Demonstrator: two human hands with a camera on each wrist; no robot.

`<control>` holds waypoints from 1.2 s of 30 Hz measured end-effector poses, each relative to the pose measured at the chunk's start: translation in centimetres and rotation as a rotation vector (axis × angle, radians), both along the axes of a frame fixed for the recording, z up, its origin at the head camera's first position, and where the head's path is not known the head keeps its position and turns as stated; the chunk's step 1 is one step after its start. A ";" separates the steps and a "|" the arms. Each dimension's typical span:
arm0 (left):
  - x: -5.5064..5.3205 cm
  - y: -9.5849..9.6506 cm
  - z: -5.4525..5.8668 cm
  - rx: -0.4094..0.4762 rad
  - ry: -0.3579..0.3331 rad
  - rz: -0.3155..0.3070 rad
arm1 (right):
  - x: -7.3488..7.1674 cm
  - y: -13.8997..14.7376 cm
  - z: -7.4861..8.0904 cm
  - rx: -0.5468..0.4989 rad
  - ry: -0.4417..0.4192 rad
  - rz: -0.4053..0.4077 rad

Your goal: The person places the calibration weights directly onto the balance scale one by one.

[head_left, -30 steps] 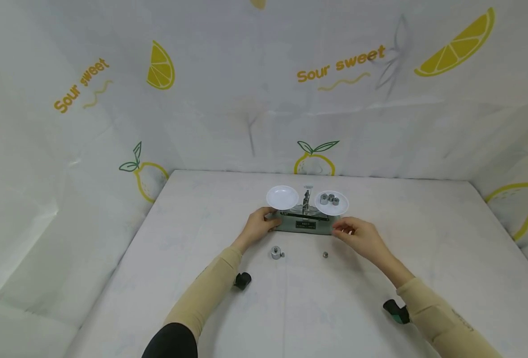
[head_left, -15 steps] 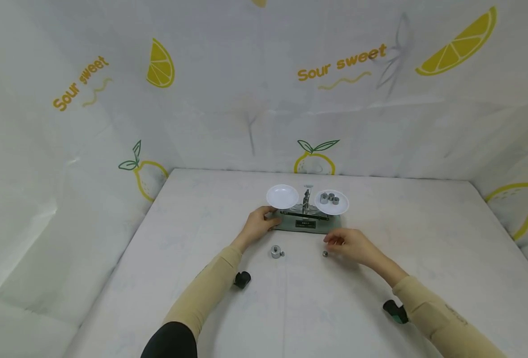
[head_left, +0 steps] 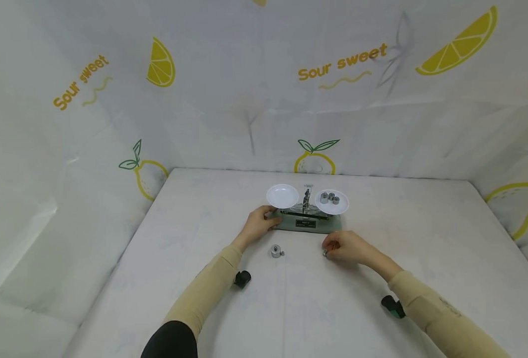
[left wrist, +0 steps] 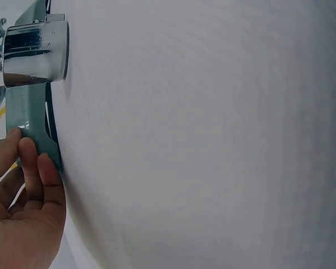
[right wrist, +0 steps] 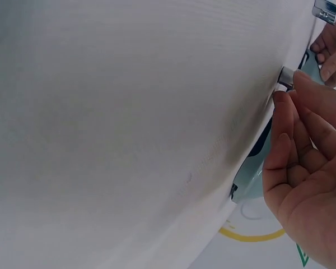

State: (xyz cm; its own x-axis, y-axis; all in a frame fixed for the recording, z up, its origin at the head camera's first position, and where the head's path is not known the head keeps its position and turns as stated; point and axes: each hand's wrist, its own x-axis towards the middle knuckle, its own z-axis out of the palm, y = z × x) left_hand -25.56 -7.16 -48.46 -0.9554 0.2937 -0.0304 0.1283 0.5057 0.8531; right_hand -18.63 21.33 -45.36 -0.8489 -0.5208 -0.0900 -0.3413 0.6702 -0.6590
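A green balance scale [head_left: 305,224] with two white pans stands toward the back of the table. My left hand [head_left: 257,222] grips the left end of its base; in the left wrist view, curled fingers [left wrist: 31,162] lie against the green metal. In front of the base's right side, my right hand [head_left: 346,246] has thumb and fingertips on a small metal weight [head_left: 325,253]. The right wrist view shows that weight [right wrist: 286,77] at the pinching fingertips, partly hidden by the thumb. Several metal weights [head_left: 330,198] sit on the right pan [head_left: 342,206]; the left pan [head_left: 282,196] holds nothing.
A larger knobbed weight [head_left: 275,251] and a tiny weight [head_left: 282,253] stand side by side on the white tabletop [head_left: 228,209], in front of the scale's left half. A printed white sheet [head_left: 228,99] rises behind the table's back edge.
My right hand has come away from the base's right end, moving toward me and left, and its fingertips have closed on the small weight. The left hand has stayed on the scale.
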 end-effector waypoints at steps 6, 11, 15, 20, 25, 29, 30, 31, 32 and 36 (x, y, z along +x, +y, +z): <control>-0.1 0.1 0.1 -0.043 0.022 0.014 | -0.3 0.2 -0.5 0.005 0.035 0.044; 0.0 0.1 0.2 -0.051 0.026 0.013 | 0.1 -0.5 0.2 0.065 0.009 0.006; 0.0 0.1 0.1 -0.051 0.029 0.010 | 0.1 -0.7 0.1 0.098 0.012 -0.003; -0.1 0.1 0.0 -0.052 0.023 0.016 | 0.2 -0.8 -0.1 0.100 -0.001 -0.013; -0.1 0.1 -0.1 -0.046 0.016 0.017 | 0.3 -0.8 0.2 0.082 -0.024 -0.019; -0.1 0.1 0.0 -0.040 0.019 0.011 | 0.4 -0.5 0.4 0.056 -0.031 -0.035; -0.1 0.1 0.0 -0.038 0.018 0.008 | 0.5 -0.4 0.5 0.046 -0.035 -0.043; 0.0 0.1 0.0 -0.039 0.019 0.006 | 0.5 -0.4 0.6 0.037 -0.036 -0.047; 0.0 0.1 0.1 -0.040 0.019 0.006 | 0.6 -0.3 0.7 0.029 -0.041 -0.056; 0.0 0.1 0.1 -0.042 0.013 0.009 | 0.8 -0.1 1.1 0.005 -0.050 -0.087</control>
State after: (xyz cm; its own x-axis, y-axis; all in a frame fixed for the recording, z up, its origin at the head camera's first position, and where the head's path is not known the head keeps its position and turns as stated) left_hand -25.54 -7.10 -48.32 -0.9584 0.2837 -0.0304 0.1342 0.5423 0.8294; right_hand -17.85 21.27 -44.24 -0.8853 -0.4448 -0.1357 -0.2484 0.6989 -0.6707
